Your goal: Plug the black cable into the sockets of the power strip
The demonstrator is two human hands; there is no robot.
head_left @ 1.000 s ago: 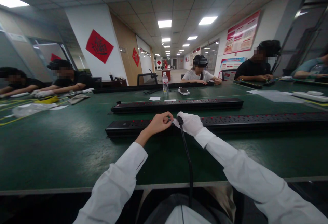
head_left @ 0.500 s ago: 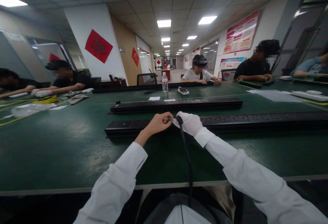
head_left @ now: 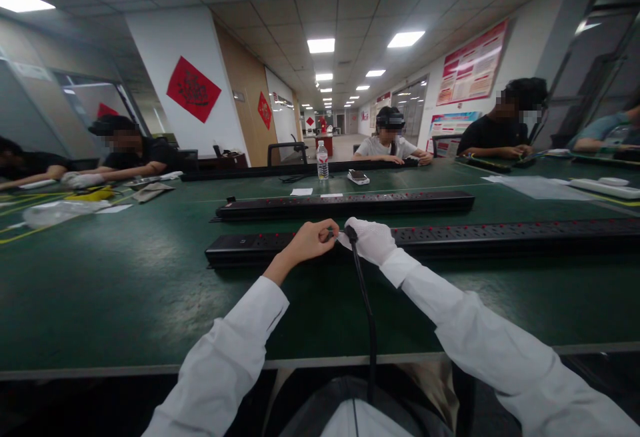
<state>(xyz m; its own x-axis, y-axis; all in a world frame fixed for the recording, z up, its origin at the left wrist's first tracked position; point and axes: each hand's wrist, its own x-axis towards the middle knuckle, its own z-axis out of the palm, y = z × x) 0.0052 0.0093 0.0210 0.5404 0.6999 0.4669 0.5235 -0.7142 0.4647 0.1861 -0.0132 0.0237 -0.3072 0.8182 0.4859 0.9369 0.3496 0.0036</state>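
My right hand (head_left: 373,240), in a white knit glove, is closed round the black plug (head_left: 351,233) of a power cord. The thick black cord (head_left: 369,307) hangs from it, over the table's near edge and toward my lap. My bare left hand (head_left: 316,237) is pinched at the plug's left end. A small pale bit shows between the two hands, too small to name. Both hands are held in front of a long black power strip (head_left: 480,237) with red marks along its sockets, and cover part of it. A second black power strip (head_left: 345,206) lies parallel behind it.
On the green table (head_left: 150,290) stand a water bottle (head_left: 323,161) and a phone on a white box (head_left: 358,176). Clear plastic sheets (head_left: 540,186) lie right, a plastic bag (head_left: 60,213) left. Several people sit round the table, one person (head_left: 387,140) opposite me.
Hardly anything differs. My left fingers have shifted very slightly at the plug's end; my right hand keeps its hold on the plug.
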